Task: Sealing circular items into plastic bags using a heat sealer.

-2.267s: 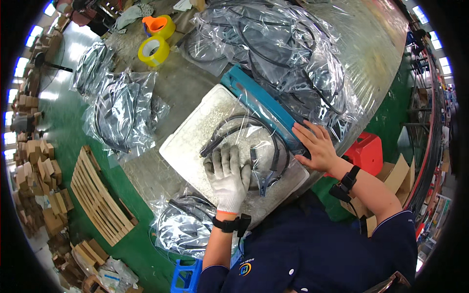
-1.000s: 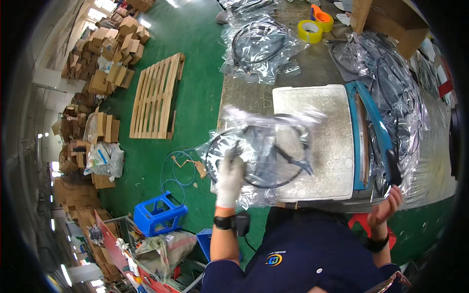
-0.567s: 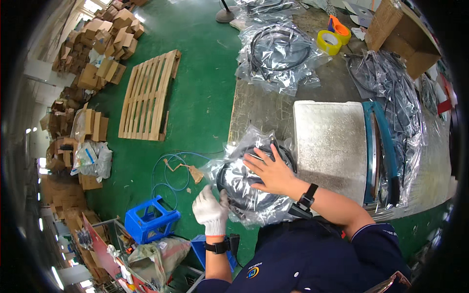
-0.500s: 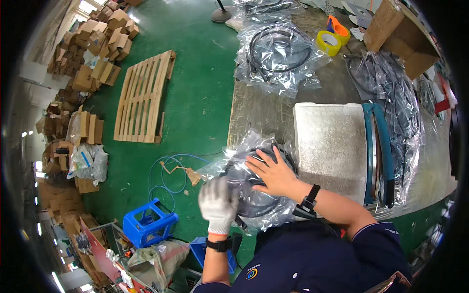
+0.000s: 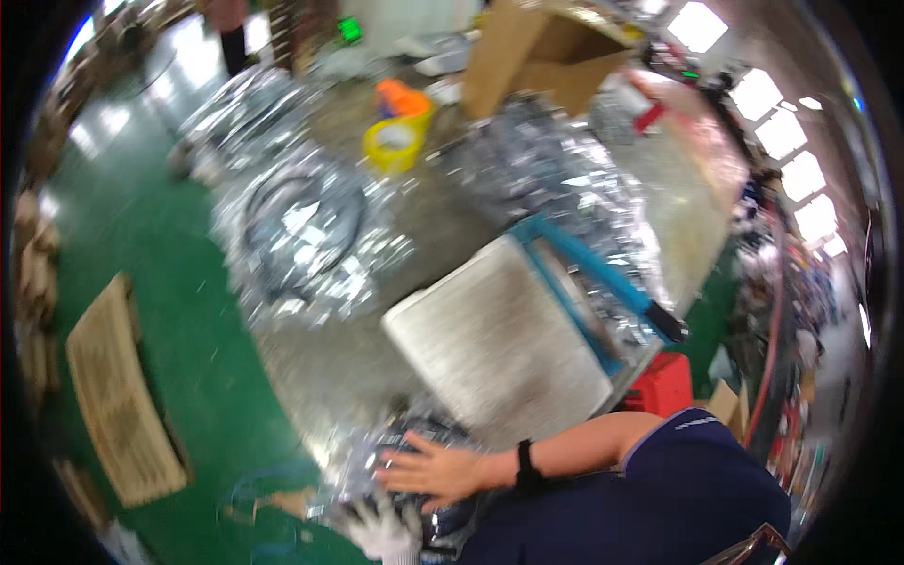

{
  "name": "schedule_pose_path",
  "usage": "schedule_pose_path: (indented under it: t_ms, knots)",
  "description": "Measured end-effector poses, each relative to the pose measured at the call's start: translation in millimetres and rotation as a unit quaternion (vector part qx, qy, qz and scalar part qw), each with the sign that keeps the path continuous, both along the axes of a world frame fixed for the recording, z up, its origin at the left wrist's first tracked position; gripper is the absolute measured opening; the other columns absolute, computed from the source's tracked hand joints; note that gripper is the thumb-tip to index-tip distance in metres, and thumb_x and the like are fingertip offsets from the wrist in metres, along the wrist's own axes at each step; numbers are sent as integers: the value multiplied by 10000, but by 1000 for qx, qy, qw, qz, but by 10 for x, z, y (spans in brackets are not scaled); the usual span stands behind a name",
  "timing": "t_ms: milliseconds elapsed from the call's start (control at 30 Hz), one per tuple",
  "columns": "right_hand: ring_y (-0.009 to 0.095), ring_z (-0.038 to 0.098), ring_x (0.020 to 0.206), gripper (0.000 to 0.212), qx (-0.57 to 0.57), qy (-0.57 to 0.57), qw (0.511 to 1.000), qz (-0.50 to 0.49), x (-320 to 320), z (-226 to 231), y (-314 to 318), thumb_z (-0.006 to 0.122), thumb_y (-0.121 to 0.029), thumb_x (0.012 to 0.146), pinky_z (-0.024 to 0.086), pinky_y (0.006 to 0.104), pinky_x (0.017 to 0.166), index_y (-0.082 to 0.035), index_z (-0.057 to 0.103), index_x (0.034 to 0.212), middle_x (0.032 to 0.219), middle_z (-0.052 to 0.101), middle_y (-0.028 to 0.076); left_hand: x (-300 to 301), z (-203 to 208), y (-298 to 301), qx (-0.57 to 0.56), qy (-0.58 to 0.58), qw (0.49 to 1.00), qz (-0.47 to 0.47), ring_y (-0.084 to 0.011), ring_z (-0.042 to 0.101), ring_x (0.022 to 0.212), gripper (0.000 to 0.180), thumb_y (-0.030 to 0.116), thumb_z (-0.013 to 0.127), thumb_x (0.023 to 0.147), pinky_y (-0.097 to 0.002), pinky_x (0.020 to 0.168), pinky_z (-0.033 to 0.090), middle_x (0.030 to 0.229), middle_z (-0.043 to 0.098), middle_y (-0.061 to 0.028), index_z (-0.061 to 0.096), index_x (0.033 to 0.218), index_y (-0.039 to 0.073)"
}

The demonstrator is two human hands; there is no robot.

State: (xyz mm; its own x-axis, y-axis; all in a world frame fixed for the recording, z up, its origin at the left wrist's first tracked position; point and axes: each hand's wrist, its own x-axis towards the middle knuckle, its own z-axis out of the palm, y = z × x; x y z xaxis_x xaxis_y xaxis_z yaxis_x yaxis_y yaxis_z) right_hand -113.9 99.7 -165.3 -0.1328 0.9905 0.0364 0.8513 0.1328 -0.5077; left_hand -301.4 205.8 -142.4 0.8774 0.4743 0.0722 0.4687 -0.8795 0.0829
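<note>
A clear plastic bag [image 5: 350, 463] holding a black coil, cable or hose, lies at the near edge of the table. My bare right hand [image 5: 438, 471] rests flat on top of it with the fingers spread. Beside it, lower down, my left hand [image 5: 384, 529] in a white knitted glove touches the bag's near left side, fingers apart. Neither hand grips anything. The hands and my body cover much of the coil, and the picture is blurred. Just beyond my right hand sits a flat pale cutter board [image 5: 504, 339] with a blue arm [image 5: 593, 278] ending in a black handle.
More bagged coils [image 5: 306, 226] lie at the far left of the table, others [image 5: 565, 179] behind the cutter. Yellow tape [image 5: 394, 144], an orange tape dispenser [image 5: 403, 98] and a cardboard box [image 5: 541, 61] stand farther back. A wooden pallet [image 5: 122, 395] lies on the green floor; a red container [image 5: 662, 384] is at right.
My view has swung to the right, so the table and cutter appear tilted and shifted left. Both hands stay at the bag; the gloved fingers now look more spread.
</note>
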Motion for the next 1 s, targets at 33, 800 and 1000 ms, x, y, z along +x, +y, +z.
schedule_pose_path:
  t_ms: [33, 800, 1000]
  knots:
    - [336, 143, 1523, 886, 18, 38, 999, 4, -4, -27, 6, 591, -583, 873, 89, 620, 1188, -73, 307, 1541, 1649, 194, 88, -49, -53, -12, -36, 5, 999, 14, -543, 403, 1285, 636, 460, 607, 907, -716, 1060, 297, 1422, 467, -224, 495, 1442, 135]
    - [358, 292, 1454, 771, 12, 143, 989, -38, 767, 922, -393, 591, -524, 907, 183, 623, 1142, -127, 347, 1522, 1564, 360, 127, 175, 192, -175, 132, 33, 990, -23, -519, 482, 1220, 605, 459, 472, 972, -742, 1071, 253, 1377, 510, -260, 464, 1441, 77]
    - [191, 659, 1012, 444, 44, 279, 910, -302, 2878, 1773, -1982, 621, -323, 959, 517, 324, 879, -47, 588, 1305, 1160, 682, 105, 879, 957, -780, 156, -35, 987, 21, -454, 496, 1245, 576, 422, 475, 1003, -618, 1101, 321, 1350, 545, -250, 462, 1428, 34]
